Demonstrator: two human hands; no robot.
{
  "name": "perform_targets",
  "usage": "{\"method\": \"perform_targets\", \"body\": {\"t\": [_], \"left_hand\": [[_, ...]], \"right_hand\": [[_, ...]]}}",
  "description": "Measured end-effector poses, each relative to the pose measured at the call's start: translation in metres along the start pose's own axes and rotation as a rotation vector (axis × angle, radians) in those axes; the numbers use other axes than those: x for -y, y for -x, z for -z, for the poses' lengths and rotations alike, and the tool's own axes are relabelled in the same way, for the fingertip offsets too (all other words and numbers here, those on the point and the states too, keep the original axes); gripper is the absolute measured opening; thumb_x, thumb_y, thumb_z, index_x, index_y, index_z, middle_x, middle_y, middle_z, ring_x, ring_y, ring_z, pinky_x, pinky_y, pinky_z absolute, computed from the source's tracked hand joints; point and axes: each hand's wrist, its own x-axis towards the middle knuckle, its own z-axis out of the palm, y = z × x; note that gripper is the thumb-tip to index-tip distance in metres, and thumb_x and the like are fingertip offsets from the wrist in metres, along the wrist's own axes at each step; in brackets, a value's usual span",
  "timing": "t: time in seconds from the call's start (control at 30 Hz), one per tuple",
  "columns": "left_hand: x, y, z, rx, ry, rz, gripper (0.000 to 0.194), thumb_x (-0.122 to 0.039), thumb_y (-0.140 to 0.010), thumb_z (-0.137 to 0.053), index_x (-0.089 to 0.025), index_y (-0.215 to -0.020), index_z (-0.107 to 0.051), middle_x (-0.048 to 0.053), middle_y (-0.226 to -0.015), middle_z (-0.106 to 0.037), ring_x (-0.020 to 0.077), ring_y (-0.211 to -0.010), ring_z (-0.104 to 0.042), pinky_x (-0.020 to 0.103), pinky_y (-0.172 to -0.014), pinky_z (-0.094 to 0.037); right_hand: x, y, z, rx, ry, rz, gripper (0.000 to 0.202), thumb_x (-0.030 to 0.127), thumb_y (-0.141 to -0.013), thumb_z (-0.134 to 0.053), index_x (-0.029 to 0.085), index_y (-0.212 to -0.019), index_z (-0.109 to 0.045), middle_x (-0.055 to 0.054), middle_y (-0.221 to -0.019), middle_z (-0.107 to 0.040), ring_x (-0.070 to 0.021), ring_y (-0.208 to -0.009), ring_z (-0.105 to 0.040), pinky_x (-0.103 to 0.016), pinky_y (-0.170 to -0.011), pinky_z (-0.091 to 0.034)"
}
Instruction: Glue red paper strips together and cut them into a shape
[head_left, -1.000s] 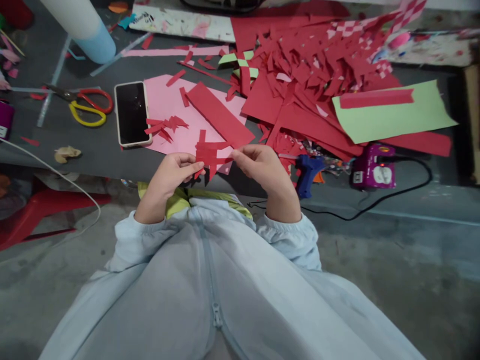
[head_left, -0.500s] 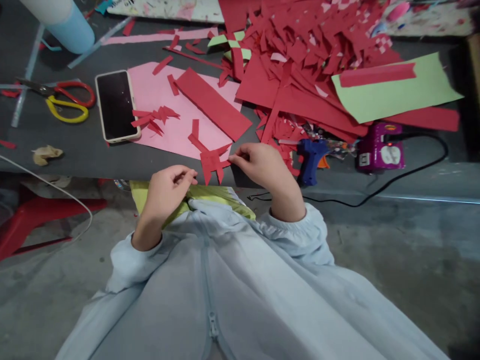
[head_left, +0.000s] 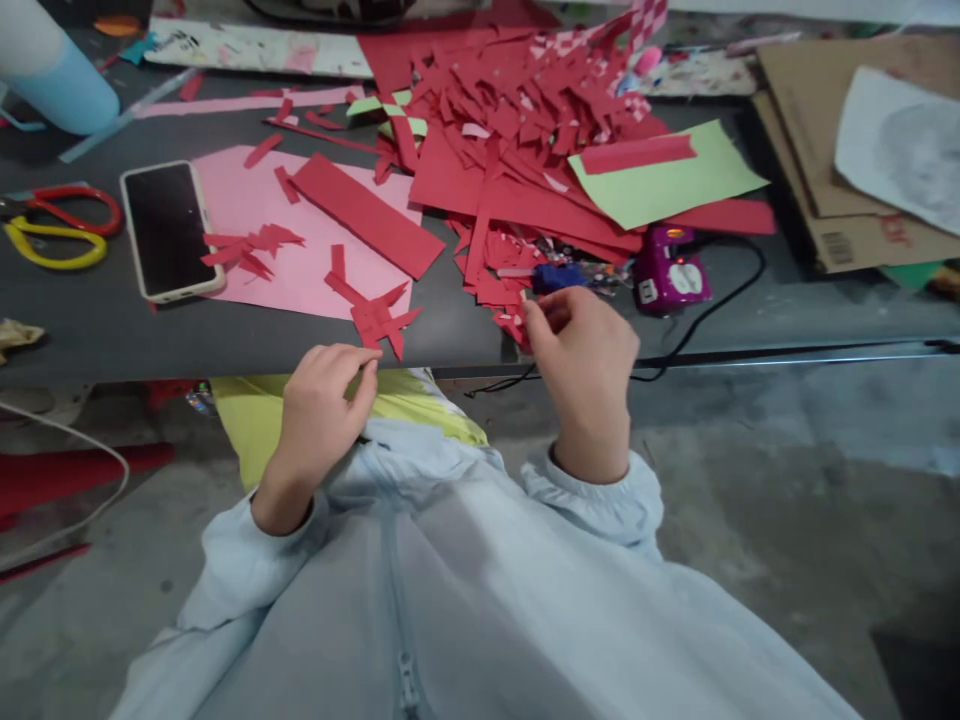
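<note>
Two hands are over the tabletop (head_left: pixel 247 340). The left hand (head_left: pixel 322 405) has its grip loosely curled, part-open, with nothing seen in it; one woven piece (head_left: pixel 375 320), red, lies just beyond its fingertips, over the pink sheet's near edge. The right hand (head_left: pixel 589 355) is bent in beside one blue glue gun (head_left: pixel 556 278); whether its grip has hold of anything I cannot tell.

There are one phone (head_left: pixel 166 230), one pair of scissors (head_left: pixel 60 263), one bottle (head_left: pixel 64 90), one pink sheet (head_left: pixel 307 268), one green sheet (head_left: pixel 667 195), one purple box (head_left: pixel 667 285) and red scraps (head_left: pixel 517 90) past counting. The tabletop is dark grey; below is grey floor (head_left: pixel 750 480).
</note>
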Motion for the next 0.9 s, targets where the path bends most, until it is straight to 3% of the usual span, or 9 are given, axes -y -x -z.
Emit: {"method": "perform_targets", "body": {"t": [0.17, 0.3, 0.53, 0.7, 0.9], "left_hand": [[-0.012, -0.001, -0.014, -0.014, 0.020, -0.056, 0.019, -0.021, -0.094, -0.053, -0.020, -0.097, -0.072, 0.004, -0.093, -0.077, 0.0189, -0.089, -0.068, 0.033, -0.082, -0.053], [-0.019, 0.000, -0.019, -0.042, 0.025, -0.101, 0.018, -0.019, -0.094, -0.054, -0.018, -0.096, -0.072, 0.004, -0.092, -0.077, 0.0187, -0.087, -0.069, 0.032, -0.082, -0.054], [-0.025, 0.009, -0.012, -0.022, 0.033, -0.042, 0.020, -0.021, -0.094, -0.053, -0.020, -0.097, -0.072, 0.004, -0.094, -0.077, 0.0186, -0.089, -0.068, 0.032, -0.083, -0.053], [-0.026, 0.013, -0.012, -0.004, 0.036, -0.016, 0.022, -0.023, -0.096, -0.051, -0.022, -0.099, -0.072, 0.004, -0.094, -0.077, 0.0184, -0.089, -0.067, 0.032, -0.082, -0.052], [-0.027, 0.011, -0.012, -0.008, 0.046, -0.039, 0.022, -0.022, -0.095, -0.051, -0.020, -0.098, -0.072, 0.004, -0.093, -0.077, 0.0184, -0.090, -0.067, 0.031, -0.083, -0.051]], "right_hand": [[-0.025, -0.004, 0.002, -0.012, 0.162, -0.146, 0.045, 0.052, -0.094, -0.048, 0.011, -0.105, -0.064, -0.021, -0.096, -0.071, -0.0359, -0.092, -0.066, -0.045, -0.079, -0.046], [-0.021, -0.011, -0.002, 0.093, 0.193, -0.175, 0.045, 0.053, -0.091, -0.055, 0.009, -0.100, -0.063, -0.025, -0.096, -0.072, -0.0393, -0.092, -0.068, -0.047, -0.080, -0.048], [-0.020, -0.021, -0.004, 0.062, 0.115, -0.254, 0.062, 0.054, -0.080, -0.071, 0.003, -0.112, -0.058, -0.030, -0.097, -0.071, -0.0432, -0.093, -0.070, -0.049, -0.078, -0.050], [-0.021, -0.026, -0.010, 0.057, 0.093, -0.217, 0.050, 0.050, -0.082, -0.067, 0.004, -0.103, -0.063, -0.030, -0.092, -0.071, -0.0430, -0.090, -0.069, -0.051, -0.078, -0.051], [-0.015, -0.020, -0.006, 0.057, 0.067, -0.254, 0.041, 0.040, -0.085, -0.059, 0.004, -0.105, -0.062, -0.030, -0.093, -0.071, -0.0425, -0.091, -0.069, -0.051, -0.079, -0.050]]}}
